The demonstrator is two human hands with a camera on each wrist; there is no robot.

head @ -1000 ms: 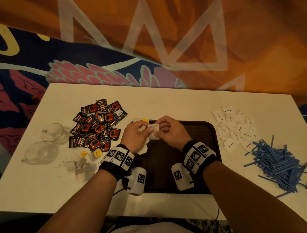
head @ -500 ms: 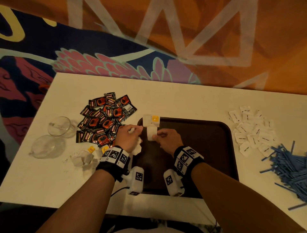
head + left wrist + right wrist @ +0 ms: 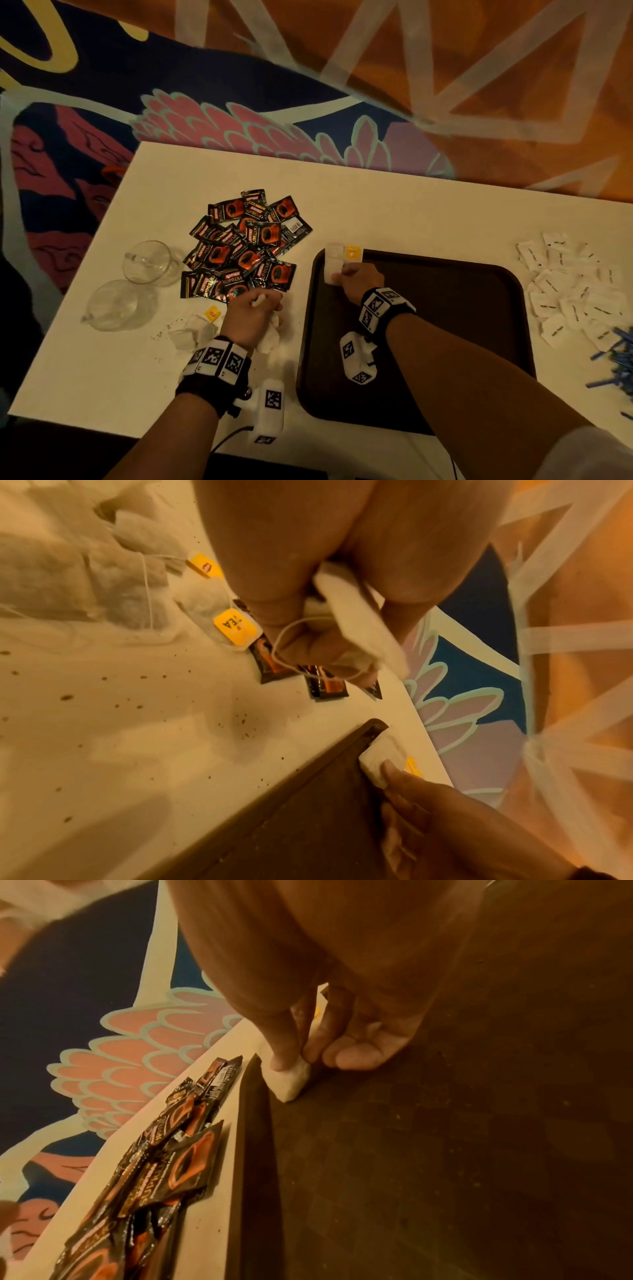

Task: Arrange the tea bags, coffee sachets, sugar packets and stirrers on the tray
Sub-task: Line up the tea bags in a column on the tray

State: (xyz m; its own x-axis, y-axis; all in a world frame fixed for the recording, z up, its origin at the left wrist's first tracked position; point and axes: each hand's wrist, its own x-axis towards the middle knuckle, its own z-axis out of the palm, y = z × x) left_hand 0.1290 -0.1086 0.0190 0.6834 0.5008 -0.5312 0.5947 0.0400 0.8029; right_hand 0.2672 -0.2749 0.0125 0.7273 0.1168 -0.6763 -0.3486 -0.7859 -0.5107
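We list a white table (image 3: 394, 212) seen from above in the head view, with a dark brown tray (image 3: 462, 325) at centre right of the frame.

Right hand (image 3: 359, 277): at the tray's upper left corner, thumb and forefinger pinching the near edge of a white tea bag (image 3: 331, 272) that lies on the tray floor against the rim; the right wrist view shows the pinch on the bag's corner (image 3: 291, 1079). A second tea bag with a yellow tag (image 3: 352, 253) lies just above it, at the tray's rim.

Left hand (image 3: 251, 317): on the table just left of the tray, fingers curled round a bunch of tea bags (image 3: 356, 620), a string looping over the fingers in the left wrist view.

Loose tea bags (image 3: 191, 330) with yellow tags lie on the table at the left hand's left, amid scattered dark specks.

Coffee sachets (image 3: 246, 246), black and red, sit heaped at centre left, above the left hand.

Two clear glass cups (image 3: 147, 262) stand at the far left, one near the other.

Sugar packets (image 3: 568, 287), white, lie spread at the right of the tray.

Blue stirrers (image 3: 616, 356) are piled at the right edge of the frame, just below the sugar packets.
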